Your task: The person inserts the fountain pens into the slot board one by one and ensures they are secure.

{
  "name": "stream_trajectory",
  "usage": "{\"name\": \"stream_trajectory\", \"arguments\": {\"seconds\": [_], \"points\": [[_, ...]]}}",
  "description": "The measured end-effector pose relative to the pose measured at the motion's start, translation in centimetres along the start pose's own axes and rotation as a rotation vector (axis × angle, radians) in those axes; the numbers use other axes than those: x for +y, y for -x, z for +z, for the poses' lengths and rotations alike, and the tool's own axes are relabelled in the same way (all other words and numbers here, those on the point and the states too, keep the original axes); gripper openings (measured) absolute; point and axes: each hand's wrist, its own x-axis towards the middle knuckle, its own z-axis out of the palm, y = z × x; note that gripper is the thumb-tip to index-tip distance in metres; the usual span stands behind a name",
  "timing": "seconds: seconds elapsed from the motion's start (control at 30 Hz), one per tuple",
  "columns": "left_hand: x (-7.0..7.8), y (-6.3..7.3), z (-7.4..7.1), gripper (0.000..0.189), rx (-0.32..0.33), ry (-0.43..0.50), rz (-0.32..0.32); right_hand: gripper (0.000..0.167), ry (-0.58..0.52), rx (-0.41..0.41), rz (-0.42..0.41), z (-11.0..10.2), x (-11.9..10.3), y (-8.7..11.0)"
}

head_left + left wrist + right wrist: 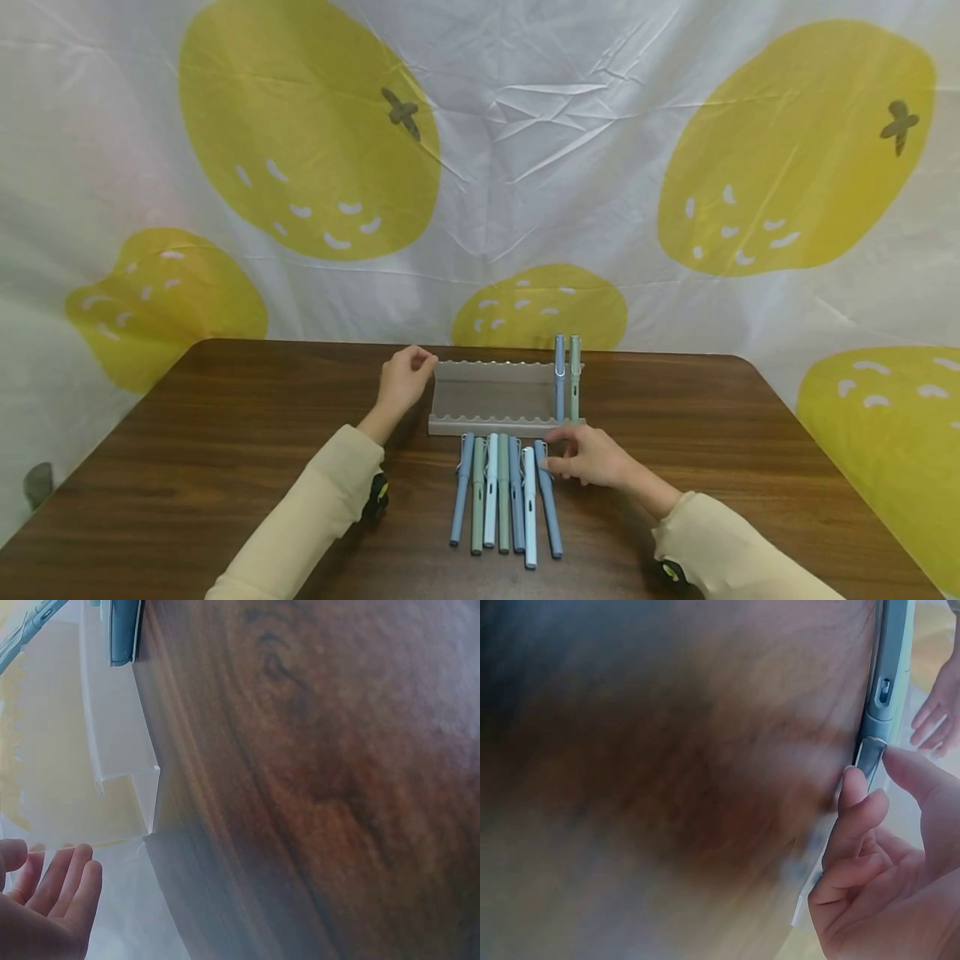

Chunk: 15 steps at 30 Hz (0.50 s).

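Note:
A clear pen rack with scalloped edges stands on the table. At its left end my left hand pinches the rack's edge between thumb and fingers; the left wrist view shows that hand at the clear wall. My right hand grips the capped end of a blue pen, rightmost of the row before the rack. In the right wrist view, thumb and index finger lie on either side of the pen's cap. A blue pen and a green pen lie side by side at the rack's right end.
Left of the held pen, several blue, green and pale blue pens lie in a row. The wooden table ends at the back against a white curtain printed with yellow lemons.

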Motion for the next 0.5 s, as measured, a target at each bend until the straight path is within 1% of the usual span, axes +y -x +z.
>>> {"name": "stream_trajectory", "arguments": {"seconds": [0.1, 0.2, 0.5], "points": [[0.01, 0.04, -0.02, 0.016, -0.005, 0.003, -0.006, 0.041, 0.011, -0.009, -0.009, 0.14, -0.15, -0.01], [0.02, 0.05, -0.03, 0.017, -0.009, 0.003, -0.011, 0.036, 0.008, -0.009, -0.004, 0.19, -0.34, -0.03], [-0.01, -0.04, 0.01, 0.017, -0.009, -0.002, -0.006, 0.022, 0.012, 0.01, 0.052, 0.17, -0.48, 0.02]]}}
